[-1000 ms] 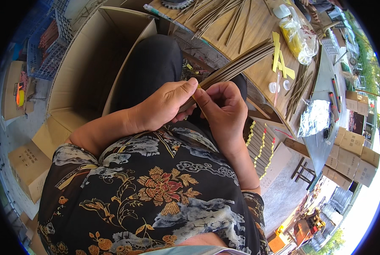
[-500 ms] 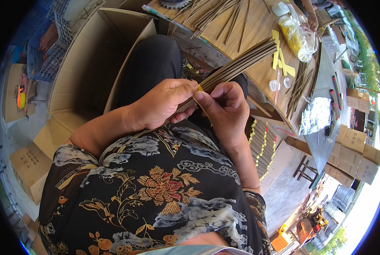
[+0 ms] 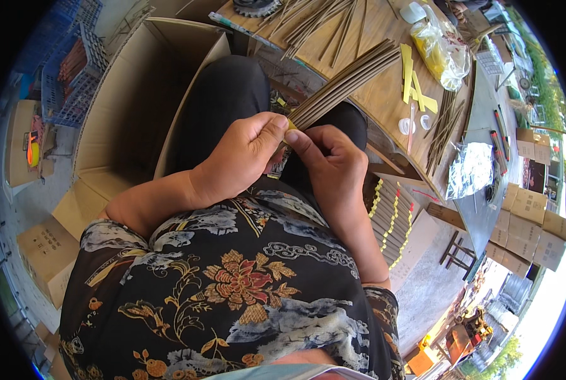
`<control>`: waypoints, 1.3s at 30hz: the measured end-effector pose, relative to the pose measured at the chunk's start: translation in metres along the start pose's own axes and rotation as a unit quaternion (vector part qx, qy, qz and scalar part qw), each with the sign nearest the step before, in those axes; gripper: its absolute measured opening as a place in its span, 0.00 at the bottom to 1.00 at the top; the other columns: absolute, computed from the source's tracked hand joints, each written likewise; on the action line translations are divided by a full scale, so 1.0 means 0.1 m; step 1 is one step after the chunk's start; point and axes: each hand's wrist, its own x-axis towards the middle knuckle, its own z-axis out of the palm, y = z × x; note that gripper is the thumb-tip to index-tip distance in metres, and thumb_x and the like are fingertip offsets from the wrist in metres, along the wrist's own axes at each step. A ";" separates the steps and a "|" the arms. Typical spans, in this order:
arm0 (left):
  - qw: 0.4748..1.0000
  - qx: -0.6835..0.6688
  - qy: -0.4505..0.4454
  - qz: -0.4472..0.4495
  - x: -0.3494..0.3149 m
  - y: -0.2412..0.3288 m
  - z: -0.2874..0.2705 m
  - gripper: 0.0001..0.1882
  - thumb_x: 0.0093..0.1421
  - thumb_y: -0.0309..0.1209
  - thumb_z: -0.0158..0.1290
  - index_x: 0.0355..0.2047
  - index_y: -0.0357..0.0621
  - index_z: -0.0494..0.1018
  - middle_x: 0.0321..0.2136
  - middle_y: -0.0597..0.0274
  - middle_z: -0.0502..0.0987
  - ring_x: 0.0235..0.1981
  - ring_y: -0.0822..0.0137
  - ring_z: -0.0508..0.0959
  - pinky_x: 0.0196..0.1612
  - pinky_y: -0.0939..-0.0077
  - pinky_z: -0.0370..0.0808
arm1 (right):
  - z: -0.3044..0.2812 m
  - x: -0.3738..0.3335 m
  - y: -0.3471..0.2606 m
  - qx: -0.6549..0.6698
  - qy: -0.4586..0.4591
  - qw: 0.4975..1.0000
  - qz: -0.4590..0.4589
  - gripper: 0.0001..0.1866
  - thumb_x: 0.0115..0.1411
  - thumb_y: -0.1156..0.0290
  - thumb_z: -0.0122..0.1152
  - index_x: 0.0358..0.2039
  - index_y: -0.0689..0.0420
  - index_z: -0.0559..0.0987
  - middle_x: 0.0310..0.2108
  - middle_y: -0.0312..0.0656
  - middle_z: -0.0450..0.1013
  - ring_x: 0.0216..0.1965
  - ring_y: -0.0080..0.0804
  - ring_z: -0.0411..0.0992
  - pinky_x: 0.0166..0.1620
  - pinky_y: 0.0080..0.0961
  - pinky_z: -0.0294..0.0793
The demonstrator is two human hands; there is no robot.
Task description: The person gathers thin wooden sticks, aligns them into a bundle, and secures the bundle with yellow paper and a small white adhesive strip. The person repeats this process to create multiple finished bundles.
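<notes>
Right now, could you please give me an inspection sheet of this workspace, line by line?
Surface: wooden table, partly covered.
Job's things: bundle of thin brown sticks, near end pinched over the lap, far end reaching over the table; a bit of yellow shows at the held end.
Clutter: loose sticks, yellow paper strips, plastic bag, small white caps, saw blade.
Grip: left hand and right hand both closed on the bundle's near end, thumbs meeting.
Cables: nothing seen.
Surroundings: open cardboard box at left, blue crates, banded stick bundles in a box at right, stacked cartons.
</notes>
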 end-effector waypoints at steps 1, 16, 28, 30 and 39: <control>1.000 0.013 0.013 0.011 0.00 0.00 0.01 0.17 0.64 0.39 0.35 0.31 0.39 0.66 0.17 0.68 0.65 0.15 0.82 0.62 0.17 0.90 0.61 | 0.01 -0.01 -0.01 0.017 -0.014 1.000 0.004 0.14 0.49 0.65 0.62 0.16 0.61 0.72 0.14 0.43 0.65 0.17 0.36 0.64 0.22 0.28 0.63; 0.996 0.045 0.020 0.073 -0.05 0.00 0.04 0.20 0.64 0.35 0.36 0.47 0.29 0.62 0.23 0.66 0.70 0.23 0.81 0.66 0.26 0.86 0.66 | 0.13 -0.08 -0.04 0.252 -0.065 0.961 0.089 0.14 0.59 0.68 0.51 0.24 0.67 0.74 0.19 0.39 0.70 0.21 0.20 0.66 0.27 0.17 0.66; 0.996 -0.043 -0.063 0.040 -0.06 0.03 -0.04 0.24 0.64 0.35 0.36 0.58 0.39 0.50 0.18 0.70 0.63 0.17 0.81 0.61 0.19 0.89 0.63 | 0.24 -0.14 0.14 0.551 -0.118 0.823 0.071 0.11 0.60 0.68 0.48 0.31 0.65 0.70 0.22 0.43 0.70 0.23 0.32 0.72 0.30 0.24 0.74; 0.993 -0.088 -0.066 0.039 -0.06 0.05 -0.01 0.27 0.64 0.35 0.37 0.60 0.44 0.42 0.19 0.68 0.63 0.17 0.80 0.62 0.18 0.89 0.63 | 0.22 -0.13 0.15 0.554 -0.127 0.820 0.066 0.11 0.59 0.68 0.49 0.32 0.65 0.70 0.22 0.43 0.70 0.23 0.32 0.72 0.30 0.24 0.74; 0.978 -0.150 -0.146 0.009 -0.03 0.01 -0.04 0.36 0.63 0.39 0.38 0.60 0.48 0.27 0.25 0.64 0.67 0.18 0.79 0.64 0.18 0.88 0.63 | 0.25 -0.16 0.26 0.633 -0.147 0.757 0.067 0.14 0.55 0.68 0.55 0.36 0.67 0.71 0.40 0.43 0.63 0.27 0.36 0.72 0.29 0.28 0.77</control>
